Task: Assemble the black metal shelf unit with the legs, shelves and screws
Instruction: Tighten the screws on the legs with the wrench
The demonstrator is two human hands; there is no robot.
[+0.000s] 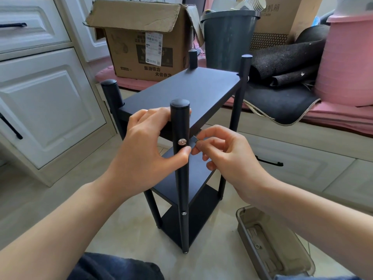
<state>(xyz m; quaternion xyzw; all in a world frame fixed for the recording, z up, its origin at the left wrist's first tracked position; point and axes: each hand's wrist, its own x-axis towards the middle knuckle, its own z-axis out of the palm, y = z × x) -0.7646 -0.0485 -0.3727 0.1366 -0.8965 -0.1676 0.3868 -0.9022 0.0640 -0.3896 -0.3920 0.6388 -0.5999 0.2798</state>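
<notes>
The black shelf unit (181,91) stands upright on the floor with three shelves between round legs. The near leg (180,122) rises in front of me, with a silver screw (182,142) in it at the top shelf's height and a second screw (183,213) lower down. My left hand (149,146) grips the top shelf's near edge, thumb pressed on the leg just under the upper screw. My right hand (220,156) pinches a small metal tool (194,140), likely a hex key, right beside that screw.
A grey plastic tray (272,247) with small parts lies on the floor at lower right. White cabinets (44,102) stand to the left. Behind the unit are a cardboard box (145,41), a dark bin (228,37), black mats (282,77) and a pink tub (347,61).
</notes>
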